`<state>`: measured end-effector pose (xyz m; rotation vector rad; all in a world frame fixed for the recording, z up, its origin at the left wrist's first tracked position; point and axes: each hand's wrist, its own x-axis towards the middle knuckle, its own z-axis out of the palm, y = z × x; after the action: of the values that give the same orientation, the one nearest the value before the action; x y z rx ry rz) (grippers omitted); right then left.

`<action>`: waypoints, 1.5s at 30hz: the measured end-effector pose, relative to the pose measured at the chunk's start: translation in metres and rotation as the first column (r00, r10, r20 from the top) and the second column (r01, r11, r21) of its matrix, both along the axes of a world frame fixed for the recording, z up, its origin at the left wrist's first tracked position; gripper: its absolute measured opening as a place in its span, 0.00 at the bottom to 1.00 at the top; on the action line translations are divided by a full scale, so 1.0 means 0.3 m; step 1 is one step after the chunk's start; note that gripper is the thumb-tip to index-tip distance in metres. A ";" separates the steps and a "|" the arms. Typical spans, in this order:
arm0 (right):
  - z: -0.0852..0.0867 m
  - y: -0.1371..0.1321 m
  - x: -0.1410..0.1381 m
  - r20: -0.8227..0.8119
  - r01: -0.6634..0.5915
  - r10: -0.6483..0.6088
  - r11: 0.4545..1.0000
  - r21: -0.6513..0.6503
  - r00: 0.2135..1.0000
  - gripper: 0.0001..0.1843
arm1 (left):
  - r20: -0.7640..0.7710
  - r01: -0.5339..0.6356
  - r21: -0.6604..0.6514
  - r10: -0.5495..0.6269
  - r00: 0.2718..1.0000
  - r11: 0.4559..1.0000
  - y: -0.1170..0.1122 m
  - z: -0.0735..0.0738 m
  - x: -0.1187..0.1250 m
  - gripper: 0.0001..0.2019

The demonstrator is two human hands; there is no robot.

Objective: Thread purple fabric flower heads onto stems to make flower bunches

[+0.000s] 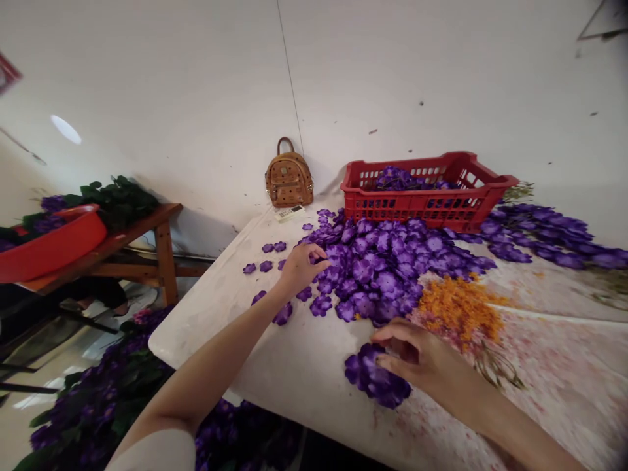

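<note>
Left hand (301, 267): extended forward, fingers curled toward thumb at left edge of purple flower pile (380, 261) on tabletop (304, 353); grip closure indeterminable. Right hand (419, 353): angled inward, thumb over nearer flower stack (375, 386); grip likewise indeterminable.

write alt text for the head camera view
A person's left hand is at a heap of purple flower pieces on a white table, the right hand at a smaller pile nearer. Behind are a red crate and brown backpack.
</note>
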<state>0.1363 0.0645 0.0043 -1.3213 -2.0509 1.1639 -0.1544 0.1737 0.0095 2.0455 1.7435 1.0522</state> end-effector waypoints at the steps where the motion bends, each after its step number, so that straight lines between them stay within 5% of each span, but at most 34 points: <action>1: -0.002 0.002 -0.002 -0.005 0.029 -0.029 0.999 0.028 1.000 0.11 | 0.021 0.013 -0.006 -0.013 1.000 1.000 0.008 -0.009 -0.001 0.03; 6: -0.006 0.025 0.018 -0.042 0.139 -0.134 0.979 0.152 0.990 0.15 | 0.156 0.049 -0.027 -0.044 0.987 0.998 0.016 -0.027 0.014 0.06; 10: -0.001 0.030 0.027 -0.080 0.136 -0.124 0.976 0.169 0.989 0.15 | 0.001 0.121 0.034 -0.121 0.993 0.992 0.011 -0.027 0.018 0.13; 14: 0.009 0.027 0.024 -0.108 0.160 -0.144 0.974 0.160 0.984 0.15 | -0.054 0.143 0.069 -0.140 0.989 0.987 0.011 -0.024 0.030 0.04; 18: 0.009 0.027 0.034 -0.156 0.199 -0.175 0.968 0.152 0.972 0.16 | 0.019 0.076 0.119 -0.079 0.997 0.990 0.013 -0.004 0.031 0.03; 21: 0.009 0.033 0.046 -0.202 0.278 -0.247 0.950 0.144 0.948 0.17 | 0.215 0.035 0.109 -0.058 0.975 0.993 0.003 0.025 0.026 0.04; 25: 0.010 0.047 0.036 -0.296 0.338 -0.304 0.938 0.070 0.905 0.17 | 0.482 0.157 -0.027 -0.124 0.867 0.987 -0.062 0.061 0.074 0.08; 29: -0.005 0.055 -0.002 -0.456 0.298 -0.277 0.954 -0.028 0.846 0.22 | 0.489 0.347 -0.157 -0.233 0.841 0.925 -0.194 0.074 0.199 0.07; 32: -0.015 0.048 -0.012 -0.407 0.226 -0.213 0.974 -0.017 0.888 0.14 | 0.441 0.463 -0.198 -0.343 0.829 0.864 -0.239 0.070 0.251 0.07; 34: -0.015 0.042 -0.004 -0.343 0.206 -0.190 0.979 0.009 0.920 0.13 | 0.350 0.366 -0.112 -0.309 0.885 0.924 -0.199 0.059 0.228 0.08; 36: -0.011 0.040 0.008 -0.325 0.210 -0.193 0.978 0.016 0.926 0.15 | 0.239 0.117 0.032 -0.121 0.964 0.993 -0.116 0.041 0.166 0.08; 38: -0.010 0.043 0.017 -0.342 0.208 -0.192 0.978 0.010 0.920 0.16 | 0.126 -0.029 0.066 0.020 0.992 0.997 -0.024 0.020 0.097 0.12; 41: -0.017 0.051 0.019 -0.359 0.203 -0.188 0.979 0.005 0.914 0.16 | 0.014 -0.027 0.067 0.026 1.000 0.997 0.062 -0.004 0.040 0.10; 45: -0.023 0.058 0.020 -0.368 0.209 -0.195 0.978 -0.001 0.909 0.17 | 0.067 -0.026 0.108 0.019 0.998 0.994 0.064 -0.006 0.043 0.03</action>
<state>0.1424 0.0818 -0.0027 -1.1628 -1.6210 1.1686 -0.1416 0.1930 0.0077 2.0336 1.7165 1.2324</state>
